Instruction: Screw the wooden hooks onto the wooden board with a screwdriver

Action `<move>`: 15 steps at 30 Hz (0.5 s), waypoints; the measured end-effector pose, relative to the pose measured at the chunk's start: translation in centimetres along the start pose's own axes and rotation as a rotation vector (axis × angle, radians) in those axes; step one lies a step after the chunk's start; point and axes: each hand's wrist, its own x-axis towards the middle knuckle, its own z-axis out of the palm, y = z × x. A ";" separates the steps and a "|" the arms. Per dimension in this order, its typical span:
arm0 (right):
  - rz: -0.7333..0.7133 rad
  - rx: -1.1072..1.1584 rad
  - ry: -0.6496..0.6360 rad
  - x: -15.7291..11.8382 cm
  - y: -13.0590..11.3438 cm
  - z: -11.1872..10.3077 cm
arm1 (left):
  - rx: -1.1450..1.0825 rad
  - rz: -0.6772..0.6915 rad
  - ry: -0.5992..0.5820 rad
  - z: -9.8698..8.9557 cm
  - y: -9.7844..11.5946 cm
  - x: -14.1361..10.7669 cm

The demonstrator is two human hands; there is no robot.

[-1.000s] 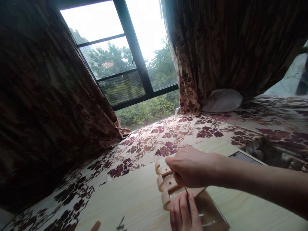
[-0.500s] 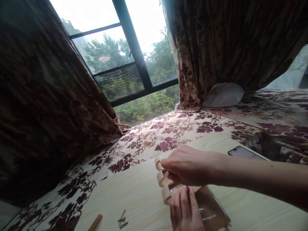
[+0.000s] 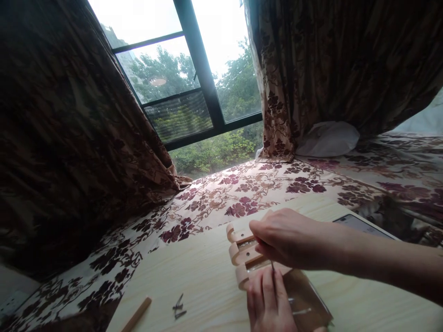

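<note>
Three stiff, light-looking wooden hooks (image 3: 242, 251) on a board – left hand (image 3: 268, 302) flat, pinning it; right hand (image 3: 287, 237) curled, pinching a thin tool (image 3: 272, 266) – grip the board edge.

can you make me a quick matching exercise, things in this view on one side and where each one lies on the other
Things
1. small dark metal screws
2. thin loose wooden stick
3. white crumpled cloth
4. dark flat phone

Places
A. at the foot of the right curtain
B. on the pale wooden board, behind the right forearm
C. at the board's near left edge
D. on the board, between the stick and the left hand

Pairs: 1-D, 2-C, 3-A, 4-B
</note>
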 end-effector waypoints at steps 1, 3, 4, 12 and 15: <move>0.001 0.000 -0.001 0.0 -0.1 -0.2 | 0.005 -0.001 -0.027 -0.3 0.0 0.1; -0.022 0.013 -0.016 0.0 -0.2 -0.8 | 0.027 -0.002 -0.063 -0.7 -0.1 0.1; -0.040 0.022 -0.026 -0.1 -0.2 -1.1 | 0.048 0.005 -0.068 -0.8 -0.1 0.1; -0.054 0.071 -0.082 -0.6 0.0 -1.3 | 0.109 -0.077 0.267 2.6 0.6 -0.1; -0.021 0.095 -0.076 -0.7 0.3 -0.9 | 0.075 -0.146 0.371 4.3 1.2 -0.2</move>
